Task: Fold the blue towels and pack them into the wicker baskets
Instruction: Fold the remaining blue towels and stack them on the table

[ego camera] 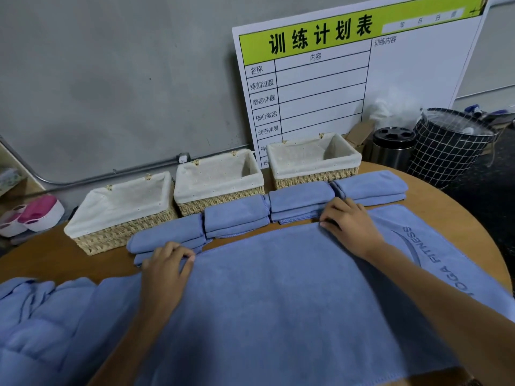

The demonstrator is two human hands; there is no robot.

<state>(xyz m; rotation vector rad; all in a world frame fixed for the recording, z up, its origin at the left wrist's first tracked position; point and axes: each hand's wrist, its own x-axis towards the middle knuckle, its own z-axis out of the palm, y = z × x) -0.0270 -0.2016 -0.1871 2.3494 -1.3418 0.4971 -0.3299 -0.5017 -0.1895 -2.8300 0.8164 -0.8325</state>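
Blue terry cloth covers most of the round wooden counter (55,260): one large spread towel (278,296) lies flat in front of the person, its printed logo end off to the right side. Both hands work its far edge. The left hand (164,271) has its fingers curled over that edge and seems to pinch the hem near the left end; the right hand (348,221) rests on the same edge further right, fingers bent down onto the cloth, though whether it pinches or only presses I cannot tell.

Just beyond the spread towel's far edge sits a row of four folded towels (237,215), side by side and touching. Beyond those, three wicker baskets (217,176) with white liners stand in a line, and nothing shows inside them. To the left of the spread towel a heap of loose towels (36,310) waits.

By my reading, the step in hand is an early fold of this towel, with packing not yet begun. The next move likely calls for both hands to grip the far edge evenly and draw it toward the near edge, keeping the corners matched so the fold lands square, without dragging the folded row out of place.
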